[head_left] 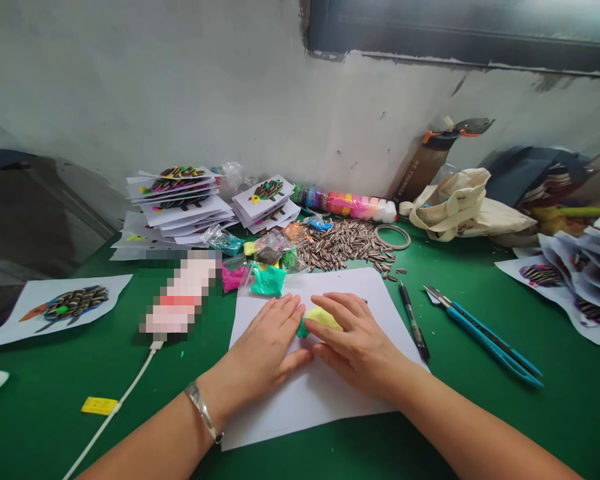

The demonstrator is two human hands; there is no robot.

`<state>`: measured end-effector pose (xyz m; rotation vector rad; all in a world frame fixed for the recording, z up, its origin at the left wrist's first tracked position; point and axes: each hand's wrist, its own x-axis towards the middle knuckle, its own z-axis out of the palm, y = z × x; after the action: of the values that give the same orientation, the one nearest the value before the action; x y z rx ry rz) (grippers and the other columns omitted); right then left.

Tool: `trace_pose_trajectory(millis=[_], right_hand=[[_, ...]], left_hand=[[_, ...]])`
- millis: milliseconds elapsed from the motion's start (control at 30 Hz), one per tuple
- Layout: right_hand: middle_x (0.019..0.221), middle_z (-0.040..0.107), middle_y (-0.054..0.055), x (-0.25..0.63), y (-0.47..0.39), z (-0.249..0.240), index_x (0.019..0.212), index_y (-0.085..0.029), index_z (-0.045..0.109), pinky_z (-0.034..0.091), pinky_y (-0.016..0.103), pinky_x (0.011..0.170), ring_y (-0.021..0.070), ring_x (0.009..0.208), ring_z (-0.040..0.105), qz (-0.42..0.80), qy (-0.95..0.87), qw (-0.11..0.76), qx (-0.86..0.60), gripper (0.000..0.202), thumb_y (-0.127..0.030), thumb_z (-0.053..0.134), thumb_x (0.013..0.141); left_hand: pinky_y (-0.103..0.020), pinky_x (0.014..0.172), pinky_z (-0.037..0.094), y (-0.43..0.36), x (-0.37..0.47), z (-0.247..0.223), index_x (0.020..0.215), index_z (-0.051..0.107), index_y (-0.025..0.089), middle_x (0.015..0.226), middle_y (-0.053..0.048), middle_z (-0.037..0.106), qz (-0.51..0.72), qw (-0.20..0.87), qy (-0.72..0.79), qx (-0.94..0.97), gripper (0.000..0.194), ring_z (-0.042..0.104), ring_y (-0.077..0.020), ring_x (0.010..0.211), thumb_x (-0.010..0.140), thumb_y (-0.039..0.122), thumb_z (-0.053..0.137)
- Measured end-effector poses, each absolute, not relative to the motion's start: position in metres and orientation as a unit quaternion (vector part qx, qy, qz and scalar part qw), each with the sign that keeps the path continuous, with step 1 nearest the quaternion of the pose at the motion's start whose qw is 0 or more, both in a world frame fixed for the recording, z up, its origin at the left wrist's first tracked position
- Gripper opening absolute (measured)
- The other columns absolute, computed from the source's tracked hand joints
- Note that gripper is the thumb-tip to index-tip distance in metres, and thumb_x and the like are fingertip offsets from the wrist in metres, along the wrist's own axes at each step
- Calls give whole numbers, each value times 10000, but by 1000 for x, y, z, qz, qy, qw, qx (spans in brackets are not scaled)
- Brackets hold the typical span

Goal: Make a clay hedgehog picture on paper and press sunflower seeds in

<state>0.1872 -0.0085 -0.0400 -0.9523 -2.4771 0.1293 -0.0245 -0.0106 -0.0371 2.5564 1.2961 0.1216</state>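
Note:
On a sheet of white paper [290, 417] lies a flattened patch of yellow modelling clay [325, 319] with a bit of teal clay [303, 329] at its left edge. My left hand [270, 337] rests flat on the paper, fingers stretched out, fingertips beside the teal clay. Over the yellow clay, my right hand [353, 343] is spread, its fingers partly covering the patch and appearing to touch it. Just beyond both hands, a bag of teal clay [267, 280] lies at the paper's far edge. Part of the patch is hidden under my right fingers.
Sunflower seeds [335, 243] are heaped behind the paper near a tape roll [393, 237]. To the right lie a pen [414, 321] and a utility knife [485, 337], blade showing. Left are a cabled, blurred-out device [180, 300] and stacked seed pictures [180, 213].

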Motion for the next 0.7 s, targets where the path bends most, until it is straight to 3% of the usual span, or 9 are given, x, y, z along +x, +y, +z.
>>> trace_pose_trajectory(millis=[167,367,700], right_hand=[[1262,594,73,188,-9,-38,1039,-244,675,336,519,1004,287,1189,461,52,-916,204,-340,222,-315,495,931],[1393,488,109,190,-9,-40,1242,-239,590,321,535,1023,310,1238,420,48,-906,202,-369,375,-415,481,930],[1438,454,77,190,-8,-43,1292,-291,553,242,575,1078,315,1309,369,44,-903,150,-401,405,-463,425,948]], left_hand=[[-488,1143,284,-11,-25,-38,1418,390,127,1503,-159,351,71,140,440,884,670,292,-285,1403,913,567,420],[-475,1155,263,-10,-26,-40,1426,371,100,1507,-169,341,65,141,442,883,688,275,-286,1409,910,549,444],[-479,1148,274,-10,-26,-41,1435,359,128,1516,-157,323,65,128,436,888,664,267,-277,1412,921,544,424]])
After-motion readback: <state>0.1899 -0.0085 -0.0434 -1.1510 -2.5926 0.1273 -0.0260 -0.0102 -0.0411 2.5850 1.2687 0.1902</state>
